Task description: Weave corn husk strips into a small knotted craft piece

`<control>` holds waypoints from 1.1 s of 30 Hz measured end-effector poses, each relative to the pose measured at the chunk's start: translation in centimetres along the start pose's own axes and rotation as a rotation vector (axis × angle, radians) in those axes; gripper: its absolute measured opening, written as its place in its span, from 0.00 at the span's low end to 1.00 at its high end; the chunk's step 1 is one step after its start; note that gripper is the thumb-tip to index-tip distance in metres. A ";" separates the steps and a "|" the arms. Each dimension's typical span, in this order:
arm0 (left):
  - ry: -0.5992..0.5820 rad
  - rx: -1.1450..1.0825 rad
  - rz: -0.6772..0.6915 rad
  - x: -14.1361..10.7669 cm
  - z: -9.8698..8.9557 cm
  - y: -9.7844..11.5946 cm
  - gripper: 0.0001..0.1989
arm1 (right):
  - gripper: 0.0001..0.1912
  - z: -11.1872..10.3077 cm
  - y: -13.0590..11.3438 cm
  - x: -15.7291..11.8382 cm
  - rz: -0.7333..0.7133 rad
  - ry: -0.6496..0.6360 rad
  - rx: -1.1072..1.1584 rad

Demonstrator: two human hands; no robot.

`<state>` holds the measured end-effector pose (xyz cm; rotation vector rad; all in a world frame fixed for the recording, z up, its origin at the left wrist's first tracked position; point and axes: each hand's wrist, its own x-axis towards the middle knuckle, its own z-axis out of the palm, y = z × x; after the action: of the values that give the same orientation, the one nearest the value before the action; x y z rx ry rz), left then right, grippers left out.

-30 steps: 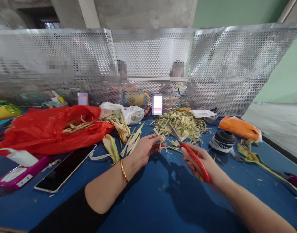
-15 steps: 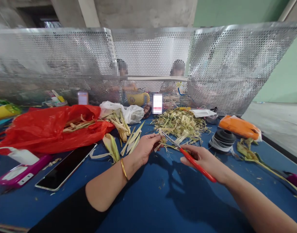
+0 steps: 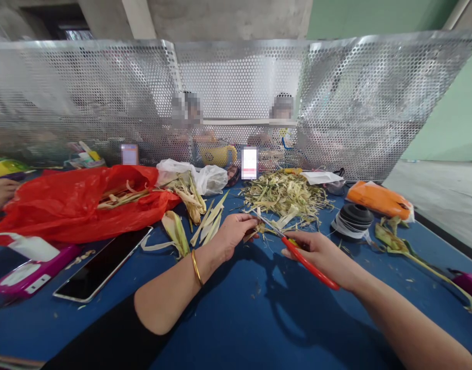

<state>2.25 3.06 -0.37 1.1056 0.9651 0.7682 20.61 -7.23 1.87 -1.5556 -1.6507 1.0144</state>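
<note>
My left hand (image 3: 239,232), with a gold bangle at the wrist, pinches a small piece of dried corn husk (image 3: 258,211). Much of that piece is hidden behind the fingers. My right hand (image 3: 316,254) is closed around red-handled scissors (image 3: 309,264), whose blades point left and reach the husk at my left fingertips. Just beyond both hands lies a heap of shredded husk (image 3: 288,195). To the left of my left hand are loose pale husk strips (image 3: 213,221) and a broader greenish husk (image 3: 176,232).
A red plastic bag (image 3: 66,200) with husks and a dark phone (image 3: 105,264) lie left, near a purple power strip (image 3: 35,272). At right are a black spool (image 3: 352,221) and an orange packet (image 3: 378,199). A perforated metal screen (image 3: 239,77) stands behind. Another person's hand (image 3: 0,195) is at far left.
Another person's hand has come into view at the far left, by the red bag. My scissors have shifted slightly left, toward my left fingertips. My left hand holds nearly the same place.
</note>
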 end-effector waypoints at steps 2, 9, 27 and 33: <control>-0.003 -0.002 0.000 0.0 0.0 0.0 0.07 | 0.19 0.0 0.0 -0.1 0.008 0.000 0.007; -0.056 -0.130 -0.061 -0.2 -0.1 0.4 0.05 | 0.20 0.0 0.2 0.1 0.017 0.109 0.010; -0.114 -0.351 -0.138 -2.3 2.2 -0.9 0.09 | 0.25 3.2 0.4 0.6 0.121 0.202 0.455; -0.143 -0.259 -0.080 -2.3 2.1 -1.1 0.12 | 0.22 2.8 1.3 0.9 0.052 0.256 0.364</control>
<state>3.29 -0.11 -0.55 0.8789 0.7613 0.7166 18.70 -6.62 -0.67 -1.4193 -1.1825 1.0279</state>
